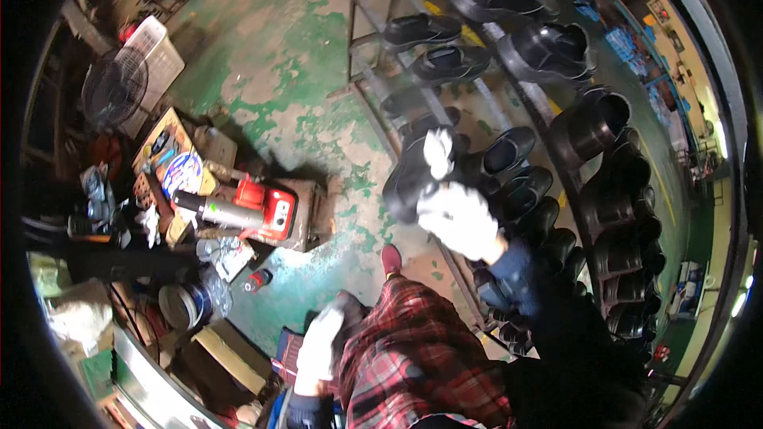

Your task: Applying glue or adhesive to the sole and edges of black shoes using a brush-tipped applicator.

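Note:
My right hand (pixel 459 221), in a white glove, is closed on a black boot (pixel 403 184) beside the shoe rack. A crumpled white wad (pixel 439 152) shows at the boot's upper part, just beyond my fingers. Low in the view, my left hand (pixel 319 343), also white-gloved, is beside my red plaid garment (pixel 421 357). Its fingers are pressed together against a dark rounded thing (pixel 350 311), whose kind I cannot make out. Black shoes (pixel 450 63) stand in rows on the metal rack (pixel 520 95) at my right.
At left, a red and grey machine (pixel 266 210) sits on a stand by a cluttered board (pixel 171 151). Behind it are a black fan (pixel 115 89) and a white crate (pixel 159 56). A bucket (pixel 183 306) and cardboard box (pixel 222 361) lie near left. Worn green floor (pixel 270 56) extends ahead.

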The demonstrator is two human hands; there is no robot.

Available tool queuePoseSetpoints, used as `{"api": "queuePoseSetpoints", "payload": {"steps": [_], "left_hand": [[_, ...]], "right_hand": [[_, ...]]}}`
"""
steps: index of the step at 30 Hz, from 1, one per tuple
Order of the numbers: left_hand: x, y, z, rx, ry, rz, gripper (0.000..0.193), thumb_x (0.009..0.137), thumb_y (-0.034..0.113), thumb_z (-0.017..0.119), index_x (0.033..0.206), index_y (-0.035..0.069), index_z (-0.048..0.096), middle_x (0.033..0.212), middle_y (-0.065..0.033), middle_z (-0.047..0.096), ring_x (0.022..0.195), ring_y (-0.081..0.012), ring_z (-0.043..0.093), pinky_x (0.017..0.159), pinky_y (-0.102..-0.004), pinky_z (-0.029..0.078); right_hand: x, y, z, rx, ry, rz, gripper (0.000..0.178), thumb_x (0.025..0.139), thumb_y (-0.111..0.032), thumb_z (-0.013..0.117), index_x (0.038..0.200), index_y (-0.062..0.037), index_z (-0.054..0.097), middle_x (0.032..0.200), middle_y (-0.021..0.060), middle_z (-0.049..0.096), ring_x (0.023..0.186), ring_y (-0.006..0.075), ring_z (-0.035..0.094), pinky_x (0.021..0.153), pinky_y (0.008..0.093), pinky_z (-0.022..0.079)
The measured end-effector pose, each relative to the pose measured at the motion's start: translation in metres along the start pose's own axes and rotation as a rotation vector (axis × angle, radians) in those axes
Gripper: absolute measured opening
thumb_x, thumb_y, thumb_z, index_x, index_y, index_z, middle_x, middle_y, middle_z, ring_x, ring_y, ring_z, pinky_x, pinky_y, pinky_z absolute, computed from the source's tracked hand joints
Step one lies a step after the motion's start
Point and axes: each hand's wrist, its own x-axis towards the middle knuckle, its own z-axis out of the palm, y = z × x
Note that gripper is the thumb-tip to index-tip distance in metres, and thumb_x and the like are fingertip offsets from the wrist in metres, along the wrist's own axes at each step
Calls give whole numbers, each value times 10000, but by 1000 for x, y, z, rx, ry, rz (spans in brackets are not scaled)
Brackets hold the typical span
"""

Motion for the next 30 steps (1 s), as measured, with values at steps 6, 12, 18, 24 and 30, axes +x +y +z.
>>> {"api": "queuePoseSetpoints", "payload": {"steps": [6,12,18,24,30], "left_hand": [[-49,3,-5,637,50,315,633,921,405,690,1467,142,510,1561,-237,396,1345,-372,515,1073,-433,475],[-108,-19,-55,1166,93,399,750,747,346,843,1414,120,585,1566,-296,370,1343,-394,532,1106,-390,450],[-133,-27,-81,842,141,237,1020,727,225,768,1567,-60,265,1558,-258,401,1455,-315,406,1198,-384,317],[-164,-16,-99,1168,10,416,998,664,202,776,1556,45,356,1461,-230,491,1379,-365,477,1162,-405,370],[-181,-29,-102,1035,234,167,1133,673,292,861,1594,35,254,1429,-297,498,1332,-398,514,1139,-410,397]], "right_hand": [[-60,-147,27,397,-324,-276,167,911,-281,630,937,-131,700,723,78,615,668,267,635,598,397,499],[-82,-214,57,410,-346,-540,133,817,-269,667,865,-151,703,838,62,663,629,265,619,562,422,491],[-71,-224,18,679,-658,-172,241,786,-123,718,1021,-101,765,983,102,739,827,227,709,813,352,573],[-27,-173,19,975,-359,501,268,764,5,622,1013,35,718,1134,91,721,927,125,643,893,281,515],[-49,-151,70,1425,-441,807,204,804,-32,607,981,17,695,1223,155,684,900,145,624,859,288,508]]}}
